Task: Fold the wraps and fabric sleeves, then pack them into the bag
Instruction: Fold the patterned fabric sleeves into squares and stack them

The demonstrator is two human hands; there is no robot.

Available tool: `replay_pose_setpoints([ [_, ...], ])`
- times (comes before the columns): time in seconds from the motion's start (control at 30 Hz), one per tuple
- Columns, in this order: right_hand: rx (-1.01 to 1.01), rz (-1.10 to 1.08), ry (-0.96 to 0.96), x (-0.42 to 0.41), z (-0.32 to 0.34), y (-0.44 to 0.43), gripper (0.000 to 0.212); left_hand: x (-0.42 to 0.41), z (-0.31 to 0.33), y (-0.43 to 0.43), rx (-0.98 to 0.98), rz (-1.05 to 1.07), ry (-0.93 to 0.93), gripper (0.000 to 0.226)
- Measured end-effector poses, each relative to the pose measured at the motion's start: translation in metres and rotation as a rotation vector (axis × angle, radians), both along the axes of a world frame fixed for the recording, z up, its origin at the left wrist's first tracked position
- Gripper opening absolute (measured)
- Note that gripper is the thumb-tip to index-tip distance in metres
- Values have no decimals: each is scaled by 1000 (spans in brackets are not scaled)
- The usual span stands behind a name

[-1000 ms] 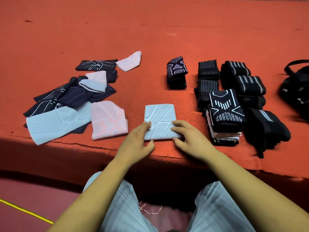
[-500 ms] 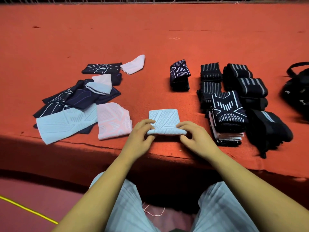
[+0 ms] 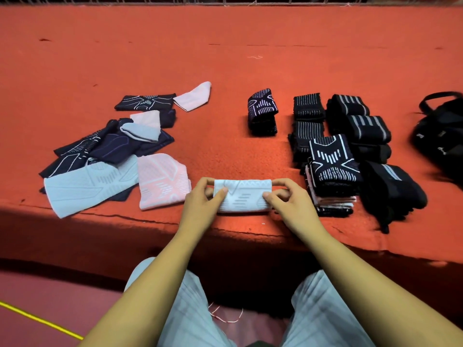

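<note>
A light blue fabric sleeve lies folded in half near the front edge of the orange surface. My left hand pinches its left end and my right hand pinches its right end. To the left lies a loose pile of unfolded sleeves, navy, pale blue and pink, with a pink sleeve nearest my left hand. To the right stands a stack of folded sleeves and rolled black wraps. A black bag sits at the far right edge.
A single folded navy sleeve stands alone behind the middle. The orange carpeted platform stretches far back to a railing. Its front edge drops off just below my hands, above my knees.
The light blue sleeve lay flat and long; both hands have lifted its near edge and folded it over, so it is now half as deep.
</note>
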State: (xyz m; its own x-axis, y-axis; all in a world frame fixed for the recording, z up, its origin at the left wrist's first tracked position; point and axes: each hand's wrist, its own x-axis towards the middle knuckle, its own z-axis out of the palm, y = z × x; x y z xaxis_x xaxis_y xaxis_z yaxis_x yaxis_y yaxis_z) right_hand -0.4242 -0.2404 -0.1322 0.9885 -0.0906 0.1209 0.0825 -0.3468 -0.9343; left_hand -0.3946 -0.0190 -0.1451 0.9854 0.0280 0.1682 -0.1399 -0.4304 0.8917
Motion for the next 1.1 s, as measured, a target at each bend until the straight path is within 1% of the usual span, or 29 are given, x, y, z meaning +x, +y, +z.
replay_pose_setpoints([
  [0.1, 18, -18, 23, 7, -2, 2, 31, 10, -1, -6, 36, 111, 7, 22],
  [0.2, -30, -124, 21, 16, -7, 7, 25, 14, -1, -10, 80, 174, 18, 21],
  [0.3, -206, -227, -20, 19, -11, 11, 15, 16, -1, -14, 120, 228, -15, 19],
  [0.4, -326, -251, -46, 16, -13, 14, 12, 20, -5, -18, 224, 260, -26, 21],
  [0.47, -346, -260, -34, 17, -14, 14, 12, 23, -4, -19, 263, 267, 29, 28],
  [0.53, -349, -262, -23, 17, -12, 14, 11, 28, 1, -20, 298, 253, 128, 41],
  [0.6, -354, -258, -17, 16, -9, 15, 11, 34, 6, -20, 325, 201, 225, 48],
  [0.67, -350, -249, -5, 14, -6, 16, 10, 36, 12, -22, 284, 167, 255, 43],
  [0.77, -349, -234, 23, 13, -1, 16, 10, 34, 21, -25, 96, 91, 152, 25],
  [0.83, -315, -201, 72, 15, 5, 14, 15, 31, 33, -25, -77, -10, 101, 19],
  [0.9, -316, -156, 60, 17, 14, 11, 29, 33, 52, -23, -190, -122, 82, 18],
  [0.93, -347, -135, 18, 19, 20, 10, 41, 35, 64, -21, -196, -176, 76, 17],
  [1.0, -388, -84, -70, 22, 35, 7, 69, 41, 86, -17, -131, -288, 64, 16],
  [1.03, -391, -60, -91, 25, 43, 7, 77, 45, 96, -15, -98, -346, 71, 16],
  [1.07, -387, -20, -87, 27, 50, 8, 77, 49, 105, -13, -84, -408, 90, 16],
  [1.1, -362, 51, -61, 31, 56, 9, 70, 53, 112, -12, -82, -470, 113, 16],
])
